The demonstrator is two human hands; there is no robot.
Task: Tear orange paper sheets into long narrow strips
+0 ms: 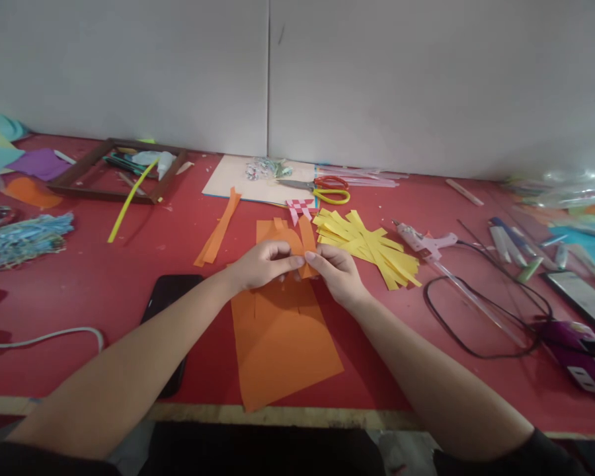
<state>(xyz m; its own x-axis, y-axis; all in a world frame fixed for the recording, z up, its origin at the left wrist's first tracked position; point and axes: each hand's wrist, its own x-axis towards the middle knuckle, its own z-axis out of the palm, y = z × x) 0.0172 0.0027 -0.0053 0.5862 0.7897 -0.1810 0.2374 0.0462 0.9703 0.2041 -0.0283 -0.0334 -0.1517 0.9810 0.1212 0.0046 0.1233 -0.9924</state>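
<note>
Orange paper strips (306, 235) are pinched between the fingertips of my left hand (264, 266) and my right hand (342, 272), one strip crossing another. Both hands are closed, thumbs almost meeting. Below them an orange paper sheet (287, 357) lies on the red table, with slits or creases near its upper part. Two loose orange strips (218, 231) rest left of my hands. Just right of my right hand spreads a pile of yellow paper strips (369, 244). A small pink-and-white woven paper piece (300, 209) lies beyond my fingers.
Scissors (322, 187) lie on a pale board (228, 180) at the back. A black phone (166, 301) is partly under my left forearm. To the right are a pink glue gun (426, 243), its looping cord (429, 301) and a purple power strip (578, 360). A wooden frame (99, 194) sits back left.
</note>
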